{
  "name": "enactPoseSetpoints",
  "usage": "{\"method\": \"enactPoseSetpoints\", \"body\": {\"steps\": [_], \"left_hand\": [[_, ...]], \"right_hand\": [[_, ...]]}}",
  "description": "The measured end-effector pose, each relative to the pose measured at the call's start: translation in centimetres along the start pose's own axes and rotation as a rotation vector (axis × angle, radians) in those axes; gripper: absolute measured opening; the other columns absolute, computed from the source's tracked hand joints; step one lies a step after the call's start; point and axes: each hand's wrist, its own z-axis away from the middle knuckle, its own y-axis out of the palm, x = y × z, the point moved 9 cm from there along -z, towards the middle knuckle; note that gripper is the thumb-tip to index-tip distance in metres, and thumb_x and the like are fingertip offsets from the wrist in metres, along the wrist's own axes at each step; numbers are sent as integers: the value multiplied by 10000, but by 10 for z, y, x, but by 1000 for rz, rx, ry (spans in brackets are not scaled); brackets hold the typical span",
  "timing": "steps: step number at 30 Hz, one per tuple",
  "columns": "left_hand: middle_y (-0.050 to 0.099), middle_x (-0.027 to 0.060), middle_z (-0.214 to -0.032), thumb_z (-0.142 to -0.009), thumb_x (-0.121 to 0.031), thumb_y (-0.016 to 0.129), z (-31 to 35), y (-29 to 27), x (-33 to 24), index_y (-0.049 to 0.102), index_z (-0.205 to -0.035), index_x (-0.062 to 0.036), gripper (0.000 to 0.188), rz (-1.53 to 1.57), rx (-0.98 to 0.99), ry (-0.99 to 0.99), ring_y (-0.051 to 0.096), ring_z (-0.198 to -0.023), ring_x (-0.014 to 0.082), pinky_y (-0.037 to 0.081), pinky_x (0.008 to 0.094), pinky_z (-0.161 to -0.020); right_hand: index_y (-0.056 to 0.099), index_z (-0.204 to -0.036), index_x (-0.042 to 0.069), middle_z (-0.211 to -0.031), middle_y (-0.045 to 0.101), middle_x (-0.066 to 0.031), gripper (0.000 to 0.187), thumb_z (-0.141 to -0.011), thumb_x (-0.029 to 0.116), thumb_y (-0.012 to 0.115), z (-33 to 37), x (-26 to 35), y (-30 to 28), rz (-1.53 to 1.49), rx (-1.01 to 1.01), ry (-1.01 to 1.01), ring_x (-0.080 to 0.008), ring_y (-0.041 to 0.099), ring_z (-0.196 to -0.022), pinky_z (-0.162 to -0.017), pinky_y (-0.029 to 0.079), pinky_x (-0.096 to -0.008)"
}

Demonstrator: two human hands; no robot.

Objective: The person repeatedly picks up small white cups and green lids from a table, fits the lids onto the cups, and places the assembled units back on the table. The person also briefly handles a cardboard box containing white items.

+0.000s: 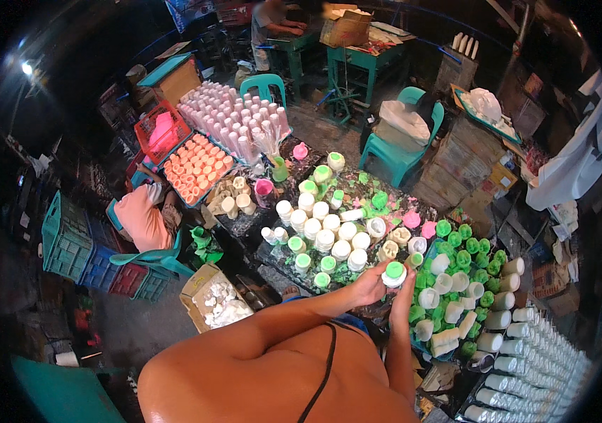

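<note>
Over the front of the work table, my left hand [369, 286] is closed on the left side of a short white cylinder with a bright green top [394, 272]. From the other side, my right hand [401, 302] presses against the same cylinder, so it sits between both hands. A small green-ended piece [415, 260] shows at my right fingertips; whether they grip it, I cannot tell. Just beyond my hands stand rows of white cylinders [340, 249], several with green tops. To the right, a tray holds green ribbed pieces [464, 258] and off-white hollow cups [443, 284].
Long white columns [533, 366] line the lower right. Pink-white cylinders [234, 123] and a tray of orange cups [197, 167] are at far left. A cardboard box of white scraps [216, 297] stands left of my arm. A seated person in orange [144, 215] is at left.
</note>
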Motion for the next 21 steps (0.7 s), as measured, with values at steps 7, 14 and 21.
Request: {"method": "enactPoseSetpoints", "body": {"steps": [7, 14, 21], "left_hand": [[612, -62, -1196, -1071, -372, 472, 5, 17, 5, 514, -1287, -205, 276, -62, -139, 77, 554, -1083, 104, 417, 310, -844], [558, -26, -1322, -1083, -354, 460, 5, 17, -10, 445, -1438, -190, 391, -207, -104, 124, 520, -1207, 115, 419, 326, -995], [660, 49, -1226, -1105, -286, 412, 9, 18, -31, 554, -1391, -52, 396, -656, -228, 365, 590, -1111, 137, 461, 300, -975]], "right_hand": [[427, -1486, 104, -1399, 531, -89, 591, -1082, 526, 337, -3, -29, 1, -351, 27, 102, -227, 528, -1238, -1005, 424, -381], [494, -1447, 52, -1338, 583, -97, 479, -1108, 364, 362, 1, -1, 2, -184, -65, 21, -213, 589, -1161, -963, 465, -347], [633, -1167, -65, -1052, 643, -155, 405, -1096, 261, 403, 8, 23, -20, 358, -242, -283, -242, 622, -930, -818, 484, -362]]}}
